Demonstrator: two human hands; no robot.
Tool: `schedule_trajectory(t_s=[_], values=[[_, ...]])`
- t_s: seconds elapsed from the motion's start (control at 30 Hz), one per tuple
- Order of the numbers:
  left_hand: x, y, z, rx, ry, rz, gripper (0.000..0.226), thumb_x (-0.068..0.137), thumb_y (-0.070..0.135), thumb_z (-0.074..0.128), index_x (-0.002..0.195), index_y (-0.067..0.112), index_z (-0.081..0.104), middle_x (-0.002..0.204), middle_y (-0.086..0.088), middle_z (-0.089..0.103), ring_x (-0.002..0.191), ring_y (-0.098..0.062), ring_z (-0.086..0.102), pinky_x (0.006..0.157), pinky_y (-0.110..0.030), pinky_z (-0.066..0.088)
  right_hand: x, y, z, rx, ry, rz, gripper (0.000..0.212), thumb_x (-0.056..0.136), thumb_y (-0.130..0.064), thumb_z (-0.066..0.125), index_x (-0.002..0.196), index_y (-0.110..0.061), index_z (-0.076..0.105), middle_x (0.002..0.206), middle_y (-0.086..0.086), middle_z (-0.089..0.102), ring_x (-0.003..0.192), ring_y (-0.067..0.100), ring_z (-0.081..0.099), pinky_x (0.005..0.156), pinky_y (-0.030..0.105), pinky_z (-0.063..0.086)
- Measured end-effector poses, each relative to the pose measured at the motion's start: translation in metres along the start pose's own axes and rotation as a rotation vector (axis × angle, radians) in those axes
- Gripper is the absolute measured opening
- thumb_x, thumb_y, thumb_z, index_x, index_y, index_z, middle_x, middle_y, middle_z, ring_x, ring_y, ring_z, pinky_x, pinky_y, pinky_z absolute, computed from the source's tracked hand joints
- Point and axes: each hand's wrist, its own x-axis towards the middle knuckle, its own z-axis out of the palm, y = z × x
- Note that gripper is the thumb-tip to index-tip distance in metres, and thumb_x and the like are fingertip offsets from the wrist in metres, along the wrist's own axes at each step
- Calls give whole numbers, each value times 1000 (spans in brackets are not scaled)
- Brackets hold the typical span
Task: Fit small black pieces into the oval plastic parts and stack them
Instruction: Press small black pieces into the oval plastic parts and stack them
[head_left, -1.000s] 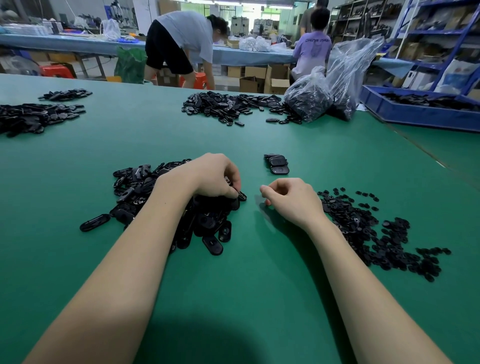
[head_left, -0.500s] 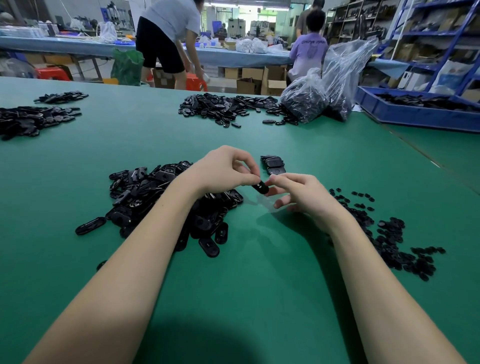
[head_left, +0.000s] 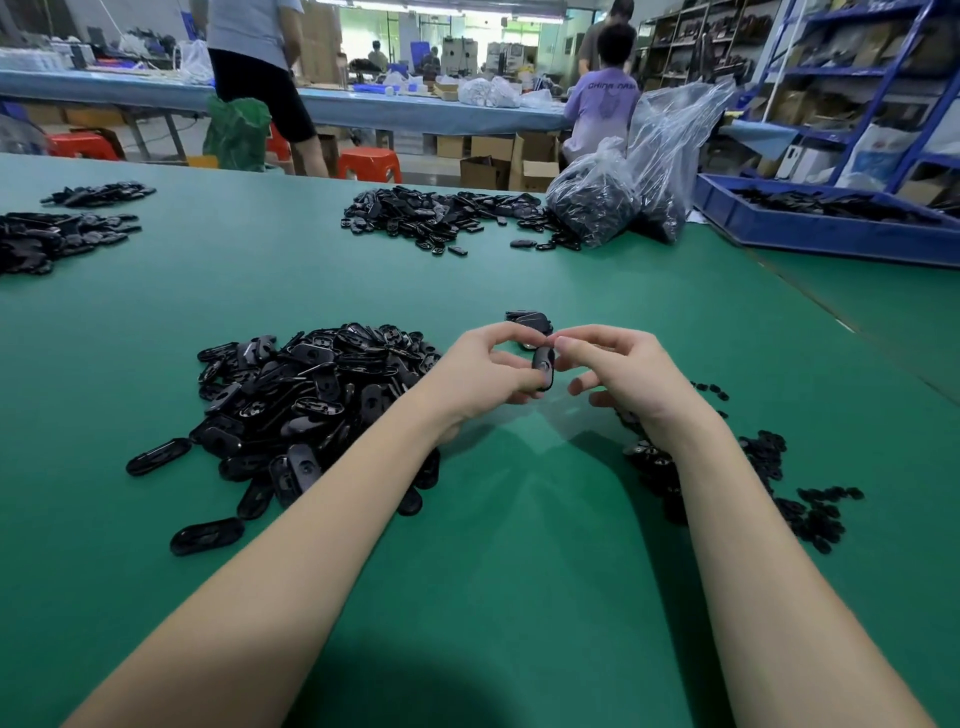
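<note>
One black oval part stands upright between my two hands, just above the green table. My left hand grips it from the left with thumb and fingers. My right hand pinches its top edge from the right; whether a small piece is under those fingertips is hidden. A big heap of oval parts lies to the left under my left forearm. Small black pieces are scattered to the right. A short stack of finished ovals sits just behind my hands.
More heaps of black parts lie far left and at the far centre. Two clear bags of parts stand at the back right, beside a blue tray. People work at a bench beyond the table.
My left hand lifted an oval out of the heap and carried it right. My right hand came to meet it, and both hands now hold the part turned upright.
</note>
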Motion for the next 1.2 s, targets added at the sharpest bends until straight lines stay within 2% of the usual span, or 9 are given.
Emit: schedule_trajectory(t_s=[0.13, 0.27, 0.33, 0.4, 0.53, 0.67, 0.83, 0.93, 1.2], values=[[-1, -9, 16, -94, 64, -47, 33, 87, -6, 68, 117, 8, 67, 92, -21, 73, 67, -18, 68, 68, -21, 58, 2, 0, -13, -247, 84, 35, 17, 93, -40, 65, 95, -28, 77, 80, -15, 77, 59, 6, 63, 63, 26, 45], [-1, -14, 22, -169, 91, -72, 28, 88, -8, 66, 115, 2, 66, 100, -25, 71, 66, -19, 72, 69, -20, 59, 2, 4, -28, -652, 113, 124, 9, 86, -38, 67, 87, -34, 74, 91, -12, 76, 93, 15, 67, 86, 33, 56], [1, -15, 20, -206, 99, -80, 27, 91, -9, 62, 116, -1, 65, 99, -24, 71, 72, -24, 73, 73, -22, 61, 0, 1, -34, -755, 84, 183, 4, 84, -35, 69, 86, -36, 73, 102, -6, 75, 101, 20, 65, 94, 37, 55], [3, -16, 18, -227, 107, -78, 27, 92, -10, 60, 118, -4, 63, 95, -21, 72, 74, -24, 73, 77, -25, 61, -1, -3, -37, -803, 44, 219, 9, 82, -31, 71, 88, -38, 70, 110, -3, 72, 105, 22, 64, 97, 38, 54], [4, -16, 16, -208, 126, -81, 28, 92, -9, 60, 119, -2, 64, 105, -24, 72, 89, -27, 74, 91, -33, 59, -4, -4, -39, -853, 14, 260, 24, 80, -26, 71, 98, -41, 68, 116, -3, 69, 109, 23, 63, 99, 38, 53], [4, -16, 16, -196, 129, -86, 26, 92, -8, 61, 116, 2, 66, 112, -27, 70, 100, -31, 73, 93, -35, 58, -5, -1, -35, -823, 49, 264, 20, 80, -21, 74, 91, -37, 71, 115, 0, 70, 106, 25, 65, 96, 38, 55], [3, -15, 14, -190, 132, -94, 26, 92, -7, 62, 116, 3, 67, 117, -30, 67, 101, -33, 72, 89, -30, 59, -6, 2, -32, -774, 111, 243, 18, 83, -16, 68, 80, -32, 76, 107, 2, 73, 100, 25, 67, 92, 38, 57], [2, -14, 13, -177, 128, -97, 26, 92, -7, 62, 116, 3, 67, 116, -29, 68, 93, -29, 74, 84, -26, 60, -6, 2, -31, -759, 124, 241, 17, 83, -16, 68, 79, -30, 77, 103, 1, 73, 98, 25, 67, 92, 39, 57], [1, -13, 12, -178, 114, -99, 25, 92, -7, 62, 115, 2, 66, 111, -25, 71, 89, -29, 73, 87, -29, 60, -5, 2, -29, -714, 164, 231, 14, 83, -16, 71, 79, -28, 77, 102, 5, 73, 98, 26, 67, 91, 39, 57]])
